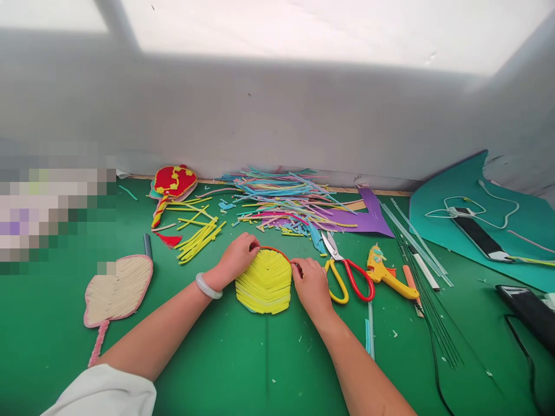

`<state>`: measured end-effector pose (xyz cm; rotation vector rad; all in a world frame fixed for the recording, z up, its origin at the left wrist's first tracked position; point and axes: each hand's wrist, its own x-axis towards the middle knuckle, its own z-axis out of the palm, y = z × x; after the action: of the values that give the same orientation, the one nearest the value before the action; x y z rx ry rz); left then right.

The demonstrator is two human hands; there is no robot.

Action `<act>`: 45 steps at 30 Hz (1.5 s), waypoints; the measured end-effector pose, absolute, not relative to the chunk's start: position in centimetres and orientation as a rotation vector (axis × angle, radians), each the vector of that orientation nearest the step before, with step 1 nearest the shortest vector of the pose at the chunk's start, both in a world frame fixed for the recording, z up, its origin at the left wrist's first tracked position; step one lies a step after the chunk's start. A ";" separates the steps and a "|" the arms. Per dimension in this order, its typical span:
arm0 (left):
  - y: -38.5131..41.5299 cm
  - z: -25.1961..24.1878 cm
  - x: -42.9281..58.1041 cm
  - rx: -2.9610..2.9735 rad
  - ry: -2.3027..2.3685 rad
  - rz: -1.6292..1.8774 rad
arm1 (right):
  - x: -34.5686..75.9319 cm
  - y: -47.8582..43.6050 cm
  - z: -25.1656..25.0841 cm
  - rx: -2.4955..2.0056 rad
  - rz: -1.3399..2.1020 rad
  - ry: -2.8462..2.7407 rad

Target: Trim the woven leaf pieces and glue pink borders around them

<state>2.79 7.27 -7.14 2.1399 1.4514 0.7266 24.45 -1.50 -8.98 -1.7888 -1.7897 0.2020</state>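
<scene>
Pinching: your left hand (236,260) and right hand (312,284), fingers nearly closed, gripped the orange strip (277,251).
Yellow panel (263,283): lay between both; strip curved along its far edge.

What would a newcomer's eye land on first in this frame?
Probably the bright yellow ribbed piece at the centre, an orange strip along its top edge, between the left hand and right hand. Next, the pile of coloured strips beyond it and, left of that, the red fan-shaped piece with yellow decorations.
</scene>
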 end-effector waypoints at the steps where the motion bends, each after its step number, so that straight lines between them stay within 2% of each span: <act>1: 7.3 -7.2 2.8 2.141 1.448 0.727 | 24.5 -1.5 -9.0 -1.786 0.202 -1.789; 21: 6.9 -6.3 2.4 2.131 1.309 1.019 | 24.4 -1.9 -7.7 -1.697 0.054 -1.546; 45: 7.2 -7.5 1.9 2.091 1.421 1.036 | 24.1 -2.2 -6.7 -1.623 0.116 -1.282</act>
<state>1.87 7.17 -7.46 2.0913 1.4207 1.0358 24.15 -2.18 -6.72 -1.6231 -1.2818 0.1163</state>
